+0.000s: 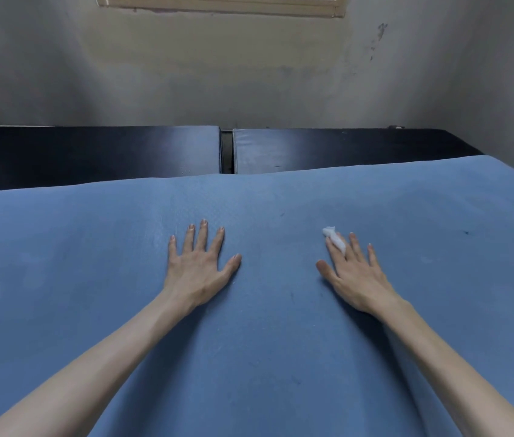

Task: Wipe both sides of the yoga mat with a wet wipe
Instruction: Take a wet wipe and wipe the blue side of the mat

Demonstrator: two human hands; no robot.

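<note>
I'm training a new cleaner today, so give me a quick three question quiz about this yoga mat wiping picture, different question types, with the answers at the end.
1. True or false: the left hand lies flat with fingers spread on the blue yoga mat.
2. Multiple choice: where is the white wet wipe? A) lying loose near the mat's far edge B) between the fingers of the right hand C) under the left hand.
3. Short answer: what lies beyond the mat's far edge, below the wall?

Key
1. True.
2. B.
3. Two dark pads side by side, with a narrow gap between them.
</note>
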